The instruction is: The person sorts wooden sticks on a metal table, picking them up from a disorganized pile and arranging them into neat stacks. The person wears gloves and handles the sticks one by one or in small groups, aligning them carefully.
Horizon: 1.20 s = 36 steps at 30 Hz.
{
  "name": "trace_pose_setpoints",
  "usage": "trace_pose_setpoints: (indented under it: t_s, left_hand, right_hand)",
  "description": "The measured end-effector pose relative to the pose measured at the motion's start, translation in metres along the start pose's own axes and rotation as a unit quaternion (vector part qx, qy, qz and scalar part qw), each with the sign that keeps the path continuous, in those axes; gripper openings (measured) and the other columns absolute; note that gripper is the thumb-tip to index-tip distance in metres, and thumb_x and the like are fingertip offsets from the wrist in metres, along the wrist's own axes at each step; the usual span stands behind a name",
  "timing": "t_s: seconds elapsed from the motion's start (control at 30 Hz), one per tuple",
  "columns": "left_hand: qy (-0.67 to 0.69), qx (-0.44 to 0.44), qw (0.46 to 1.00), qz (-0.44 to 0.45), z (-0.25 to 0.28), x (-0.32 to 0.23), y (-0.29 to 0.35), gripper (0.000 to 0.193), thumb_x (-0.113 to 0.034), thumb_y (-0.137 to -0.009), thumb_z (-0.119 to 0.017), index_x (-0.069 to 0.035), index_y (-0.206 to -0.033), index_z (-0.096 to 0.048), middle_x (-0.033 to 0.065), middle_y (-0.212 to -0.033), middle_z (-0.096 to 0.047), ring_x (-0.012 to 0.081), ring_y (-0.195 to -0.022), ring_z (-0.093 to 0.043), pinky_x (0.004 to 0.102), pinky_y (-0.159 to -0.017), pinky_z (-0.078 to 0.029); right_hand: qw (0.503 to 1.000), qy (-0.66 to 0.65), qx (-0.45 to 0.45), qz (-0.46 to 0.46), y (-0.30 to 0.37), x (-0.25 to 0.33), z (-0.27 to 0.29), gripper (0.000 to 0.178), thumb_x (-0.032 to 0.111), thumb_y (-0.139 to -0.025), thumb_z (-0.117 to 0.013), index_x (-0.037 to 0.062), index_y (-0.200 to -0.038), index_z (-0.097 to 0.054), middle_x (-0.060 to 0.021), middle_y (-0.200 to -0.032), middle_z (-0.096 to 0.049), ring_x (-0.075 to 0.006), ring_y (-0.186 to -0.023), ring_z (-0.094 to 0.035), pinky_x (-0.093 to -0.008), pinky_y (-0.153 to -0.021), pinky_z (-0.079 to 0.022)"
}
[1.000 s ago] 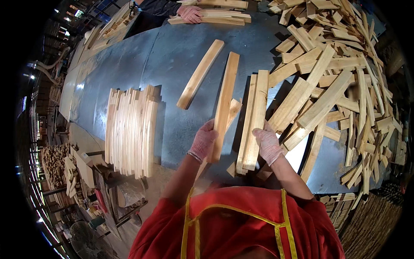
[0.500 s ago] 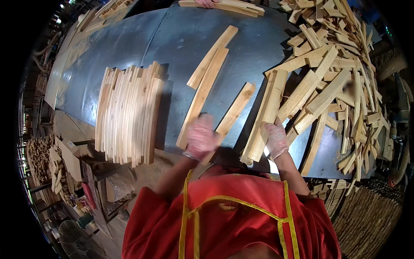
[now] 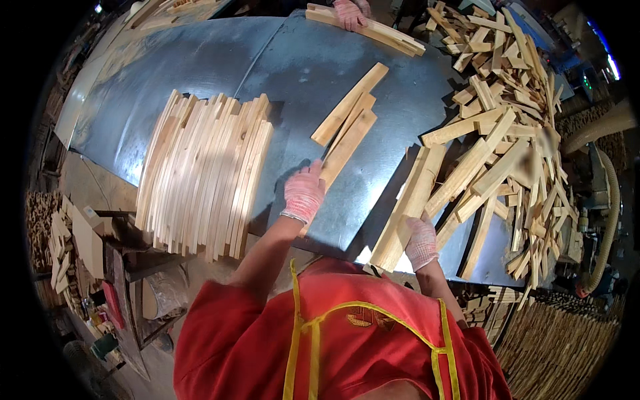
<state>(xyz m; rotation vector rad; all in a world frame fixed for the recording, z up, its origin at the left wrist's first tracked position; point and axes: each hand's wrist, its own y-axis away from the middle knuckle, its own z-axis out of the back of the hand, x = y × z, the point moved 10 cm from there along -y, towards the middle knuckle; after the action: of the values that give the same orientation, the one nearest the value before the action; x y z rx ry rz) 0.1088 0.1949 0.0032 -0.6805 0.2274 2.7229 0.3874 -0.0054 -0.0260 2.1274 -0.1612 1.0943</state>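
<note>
My left hand (image 3: 305, 193), in a pink-and-white glove, is closed over the near part of two wooden strips (image 3: 352, 143) lying side by side on the dark metal tabletop. Its fingers partly hide them. Just beyond lies another wooden strip (image 3: 350, 103), slanted the same way. My right hand (image 3: 421, 243), gloved alike, grips the right side of a thicker wooden piece (image 3: 410, 207) near its close end; part of its fingers is hidden by the wood. To the left, a row of wooden strips (image 3: 203, 177) stands packed side by side.
A jumbled heap of wood offcuts (image 3: 500, 127) covers the table's right side. At the far edge, another person's gloved hand (image 3: 351, 13) rests on a few strips (image 3: 380, 32). A ribbed hose (image 3: 610, 220) hangs at the right. Stacked wood (image 3: 557, 340) sits below the table's right edge.
The right-hand loose strip has come left against its neighbour, with my left hand now over the pair. My right hand stays at the thicker piece. The view has shifted slightly.
</note>
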Motion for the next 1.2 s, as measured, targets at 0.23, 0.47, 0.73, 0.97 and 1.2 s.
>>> trace_pose_setpoints:
  t_s: [0.23, 0.47, 0.73, 0.97, 1.2]
  left_hand:
    - [-0.069, 0.103, 0.991, 0.044, -0.018, 0.005, 0.008, 0.086, -0.035, -0.085, -0.078, -0.011, -0.158, -0.039, 0.0184, -0.134, -0.064, 0.0397, -0.121, -0.062, 0.0483, -0.101, -0.053]
    - [0.628, 0.214, 0.726, 0.179, -0.017, 0.050, 0.072, 0.053, 0.006, -0.090, -0.057, -0.005, -0.142, -0.052, 0.0048, -0.104, -0.065, 0.0154, -0.090, -0.067, 0.0286, -0.075, -0.057]
    - [0.070, 0.029, 0.978, 0.195, -0.031, 0.071, 0.107, 0.048, -0.015, -0.078, -0.073, 0.000, -0.123, -0.065, 0.0211, -0.114, -0.072, 0.0380, -0.096, -0.072, 0.0469, -0.086, -0.059]
    - [-0.089, 0.018, 0.957, 0.276, 0.024, 0.114, 0.131, 0.029, -0.018, -0.085, -0.069, -0.004, -0.109, -0.067, 0.0207, -0.112, -0.068, 0.0448, -0.100, -0.067, 0.0539, -0.080, -0.056]
    - [-0.282, -0.077, 0.918, 0.269, 0.061, 0.107, 0.156, 0.056, -0.025, -0.092, -0.066, -0.016, -0.145, -0.051, 0.0115, -0.120, -0.066, 0.0357, -0.106, -0.067, 0.0527, -0.082, -0.055]
  right_hand:
    - [1.000, 0.001, 0.028, -0.003, 0.013, -0.008, -0.011, 0.056, -0.003, -0.094, -0.054, 0.0007, -0.149, -0.048, -0.0145, -0.116, -0.068, -0.0266, -0.098, -0.070, -0.0377, -0.084, -0.061]
    - [0.993, 0.085, -0.040, 0.069, 0.023, 0.029, 0.003, 0.065, -0.005, -0.094, -0.056, 0.0003, -0.157, -0.041, -0.0106, -0.115, -0.069, -0.0189, -0.094, -0.068, -0.0317, -0.082, -0.058]
    - [0.979, 0.115, -0.088, 0.143, 0.001, 0.062, 0.052, 0.060, 0.001, -0.094, -0.059, -0.0013, -0.152, -0.046, -0.0081, -0.109, -0.068, -0.0169, -0.092, -0.065, -0.0295, -0.080, -0.056]
    - [0.908, 0.043, -0.024, 0.415, -0.119, 0.473, 0.178, 0.037, 0.025, -0.107, -0.053, 0.0035, -0.137, -0.057, -0.0088, -0.118, -0.065, -0.0190, -0.109, -0.060, -0.0340, -0.098, -0.048]
    - [0.899, 0.309, -0.074, 0.303, -0.201, 0.425, 0.244, 0.085, 0.050, -0.096, -0.073, -0.0067, -0.153, -0.043, -0.0190, -0.147, -0.057, -0.0253, -0.139, -0.051, -0.0394, -0.120, -0.036]
